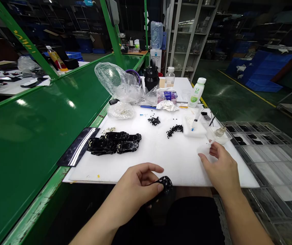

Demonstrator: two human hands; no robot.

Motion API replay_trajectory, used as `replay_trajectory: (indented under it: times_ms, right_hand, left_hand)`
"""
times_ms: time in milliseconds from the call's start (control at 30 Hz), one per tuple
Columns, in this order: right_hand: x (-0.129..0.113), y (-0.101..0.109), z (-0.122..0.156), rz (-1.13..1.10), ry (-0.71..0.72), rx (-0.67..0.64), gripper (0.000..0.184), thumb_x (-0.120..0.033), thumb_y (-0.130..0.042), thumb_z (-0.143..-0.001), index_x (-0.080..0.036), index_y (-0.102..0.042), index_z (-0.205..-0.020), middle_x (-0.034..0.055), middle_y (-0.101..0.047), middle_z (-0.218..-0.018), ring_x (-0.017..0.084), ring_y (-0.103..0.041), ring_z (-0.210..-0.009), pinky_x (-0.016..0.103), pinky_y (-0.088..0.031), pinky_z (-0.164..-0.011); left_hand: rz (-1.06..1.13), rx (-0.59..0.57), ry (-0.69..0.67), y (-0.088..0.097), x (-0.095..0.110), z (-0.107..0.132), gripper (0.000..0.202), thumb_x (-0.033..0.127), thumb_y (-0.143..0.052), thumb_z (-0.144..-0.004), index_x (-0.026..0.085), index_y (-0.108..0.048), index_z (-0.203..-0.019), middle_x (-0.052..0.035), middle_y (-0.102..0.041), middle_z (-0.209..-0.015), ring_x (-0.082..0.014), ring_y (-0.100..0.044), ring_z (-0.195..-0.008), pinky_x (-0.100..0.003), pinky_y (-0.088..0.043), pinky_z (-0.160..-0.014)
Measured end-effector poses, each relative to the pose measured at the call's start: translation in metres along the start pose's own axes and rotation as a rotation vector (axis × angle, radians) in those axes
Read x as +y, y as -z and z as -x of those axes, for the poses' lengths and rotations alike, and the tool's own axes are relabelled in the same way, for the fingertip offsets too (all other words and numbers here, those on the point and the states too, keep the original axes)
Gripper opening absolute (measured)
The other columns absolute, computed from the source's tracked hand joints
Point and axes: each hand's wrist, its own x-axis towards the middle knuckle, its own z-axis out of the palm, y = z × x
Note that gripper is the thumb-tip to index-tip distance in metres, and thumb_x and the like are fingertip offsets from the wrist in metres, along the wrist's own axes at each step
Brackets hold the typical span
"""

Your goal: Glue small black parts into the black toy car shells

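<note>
In my left hand (143, 182) is a glossy black model car body (165, 184), gripped between thumb and fingers just off the table's near edge. My right hand (222, 166) is over the table's right side, its thumb and forefinger curled round a small translucent plastic piece (204, 148) whose exact kind I cannot make out. Several more black car bodies (102, 145) lie grouped on the left of the white foam sheet (148, 163). Two piles of tiny black parts, a smaller pile (154, 120) and a larger pile (175, 130), lie towards the back.
Beyond my right hand are a clear tray (224, 137) holding a small bottle (220, 131), and a syringe (196, 120) on a foam block. A white-and-green bottle (197, 92), tissue pack (166, 96) and plastic bags (122, 85) line the back. Compartment boxes (271, 149) stand right.
</note>
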Motion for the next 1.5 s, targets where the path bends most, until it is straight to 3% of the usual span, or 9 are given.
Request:
replay_trajectory:
  times_ms: [67,167,267,467,600,733,967,1300,1500]
  right_hand:
    - [-0.005,0.001,0.01,-0.049,0.057,0.184,0.051,-0.036,-0.07,-0.077,-0.019,-0.055,-0.123,0.0104,-0.06,-0.112,0.025,-0.061,-0.094,0.043,-0.05,-0.084]
    - [-0.02,0.0,0.032,-0.185,0.315,0.349,0.028,-0.024,-0.068,-0.081,-0.019,-0.06,-0.108,0.008,-0.057,-0.098,0.023,-0.057,-0.088,0.04,-0.049,-0.078]
    - [-0.039,-0.008,0.053,-0.322,0.604,0.049,0.021,-0.007,-0.059,-0.084,-0.019,-0.058,-0.101,0.0036,-0.057,-0.08,0.02,-0.052,-0.076,0.037,-0.045,-0.07]
    - [-0.07,-0.031,0.079,-0.288,0.605,-0.336,0.02,-0.012,-0.05,-0.087,-0.018,-0.062,-0.102,0.0057,-0.057,-0.08,0.024,-0.048,-0.08,0.04,-0.042,-0.068]
    - [-0.089,-0.045,0.087,-0.194,0.59,-0.347,0.037,-0.023,-0.055,-0.087,-0.019,-0.057,-0.123,0.0082,-0.056,-0.091,0.026,-0.048,-0.082,0.044,-0.043,-0.069]
    - [-0.109,-0.055,0.083,-0.067,0.546,-0.358,0.049,-0.031,-0.058,-0.088,-0.021,-0.049,-0.134,0.0093,-0.053,-0.094,0.027,-0.05,-0.084,0.046,-0.044,-0.07]
    - [-0.102,-0.046,0.067,-0.007,0.633,-0.359,0.008,-0.028,-0.062,-0.086,-0.021,-0.06,-0.089,0.0074,-0.054,-0.098,0.026,-0.05,-0.09,0.045,-0.044,-0.076]
    - [-0.081,-0.051,0.064,-0.171,0.603,-0.237,0.014,-0.003,-0.052,-0.082,-0.016,-0.057,-0.08,0.0087,-0.057,-0.097,0.023,-0.053,-0.092,0.042,-0.046,-0.083]
    - [-0.06,-0.03,0.052,-0.302,0.555,-0.287,0.021,0.001,-0.048,-0.081,-0.019,-0.052,-0.08,0.0071,-0.058,-0.097,0.023,-0.056,-0.096,0.043,-0.049,-0.088]
  left_hand:
    - [-0.206,0.12,-0.089,-0.001,-0.004,-0.014,0.033,0.029,-0.07,-0.075,0.021,-0.065,-0.107,0.0005,-0.067,-0.075,-0.0168,-0.063,-0.069,-0.028,-0.048,-0.062]
    - [-0.608,0.317,-0.205,-0.007,-0.007,-0.037,0.033,0.03,-0.061,-0.082,0.022,-0.064,-0.114,-0.0039,-0.074,-0.086,-0.0239,-0.067,-0.082,-0.035,-0.048,-0.075]
    - [-0.967,0.416,-0.283,-0.014,-0.006,-0.052,0.034,0.029,-0.056,-0.084,0.02,-0.064,-0.116,-0.0076,-0.075,-0.093,-0.0295,-0.068,-0.086,-0.04,-0.047,-0.077]
    - [-1.411,0.486,-0.242,-0.002,0.011,-0.048,0.032,0.037,-0.05,-0.087,0.02,-0.068,-0.108,-0.0115,-0.073,-0.076,-0.0342,-0.068,-0.073,-0.04,-0.046,-0.062]
    - [-1.415,0.455,-0.441,0.009,0.039,-0.072,0.029,0.024,-0.045,-0.089,0.019,-0.071,-0.098,-0.0123,-0.072,-0.082,-0.0309,-0.067,-0.077,-0.04,-0.047,-0.068]
    - [-1.339,0.148,-0.665,0.0,0.058,-0.118,0.023,0.013,-0.05,-0.083,0.021,-0.071,-0.09,-0.0061,-0.069,-0.099,-0.0205,-0.065,-0.086,-0.029,-0.049,-0.077]
    - [-1.339,0.038,-0.709,-0.009,0.051,-0.155,0.019,0.01,-0.053,-0.081,0.018,-0.071,-0.082,-0.0071,-0.067,-0.089,-0.0203,-0.063,-0.081,-0.03,-0.049,-0.075]
    - [-1.399,-0.041,-0.704,-0.006,0.05,-0.166,0.019,0.013,-0.052,-0.085,0.015,-0.07,-0.08,-0.009,-0.068,-0.088,-0.0201,-0.063,-0.077,-0.029,-0.047,-0.071]
    - [-1.385,0.043,-0.763,0.008,0.063,-0.107,0.02,0.014,-0.043,-0.093,0.016,-0.063,-0.094,-0.0076,-0.066,-0.093,-0.0205,-0.061,-0.083,-0.031,-0.045,-0.073]
